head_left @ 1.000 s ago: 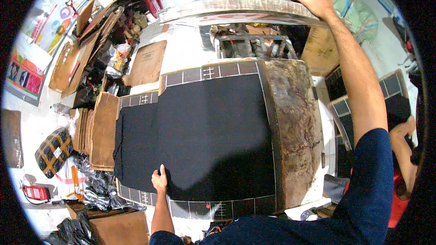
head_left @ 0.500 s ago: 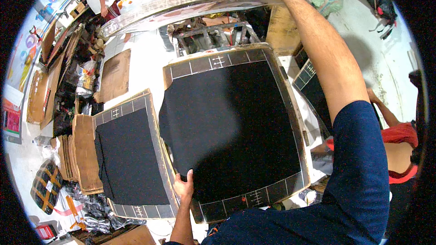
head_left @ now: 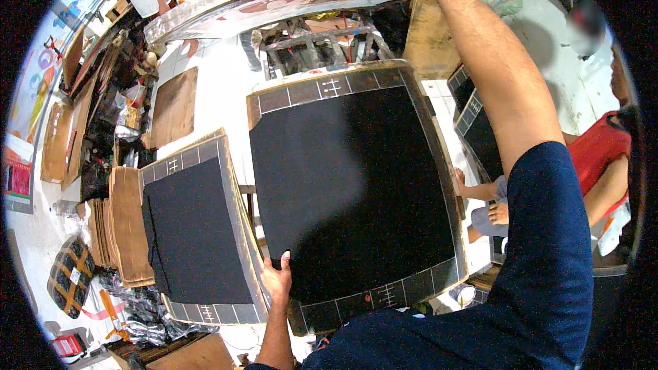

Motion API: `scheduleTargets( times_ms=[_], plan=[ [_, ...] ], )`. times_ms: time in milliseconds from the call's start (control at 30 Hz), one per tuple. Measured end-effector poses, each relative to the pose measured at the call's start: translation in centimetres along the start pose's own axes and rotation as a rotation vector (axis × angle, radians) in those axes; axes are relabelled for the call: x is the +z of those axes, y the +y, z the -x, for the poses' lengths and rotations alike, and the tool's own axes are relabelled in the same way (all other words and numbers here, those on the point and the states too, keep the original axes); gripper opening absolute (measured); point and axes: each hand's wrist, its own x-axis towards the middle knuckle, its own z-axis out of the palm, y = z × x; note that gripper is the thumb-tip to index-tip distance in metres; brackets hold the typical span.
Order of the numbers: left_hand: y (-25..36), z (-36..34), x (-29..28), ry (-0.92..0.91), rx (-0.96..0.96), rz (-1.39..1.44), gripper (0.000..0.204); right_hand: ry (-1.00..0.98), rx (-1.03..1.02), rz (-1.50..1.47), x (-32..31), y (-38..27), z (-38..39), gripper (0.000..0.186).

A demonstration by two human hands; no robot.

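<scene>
We see black cloth [head_left: 370, 178] on the small board [head_left: 248, 247] and large board [head_left: 367, 81], a brown sheet [head_left: 174, 109] on the floor [head_left: 223, 82].

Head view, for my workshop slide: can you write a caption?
Left hand at the edge of a large black-topped board, a smaller board beside it.

Left fingers [head_left: 286, 260] touch the larger black-topped board [head_left: 356, 192]

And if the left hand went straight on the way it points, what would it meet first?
Probably the black sheet on the larger board: the left hand is at that board's left edge, pointing forward along it. Depth is unclear, so it might pass beneath instead.
</scene>
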Motion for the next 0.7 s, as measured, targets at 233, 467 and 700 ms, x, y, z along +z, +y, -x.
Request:
scheduleTargets(
  times_ms=[233,467,700],
  plan=[
    [1.7,0.0,-1.2,0.033,0.019,0.060,0.076,-0.037,0.036,-0.004,-0.5,0.0,-0.9,0.086],
    [2.0,-0.2,-1.5,0.001,-0.018,0.033,0.080,-0.008,0.018,-0.039,-0.5,0.2,-1.4,0.089],
    [1.8,-0.6,-1.3,-0.003,-0.016,-0.018,0.080,0.006,-0.030,-0.073,-0.3,0.7,-2.3,0.097]
  ],
)
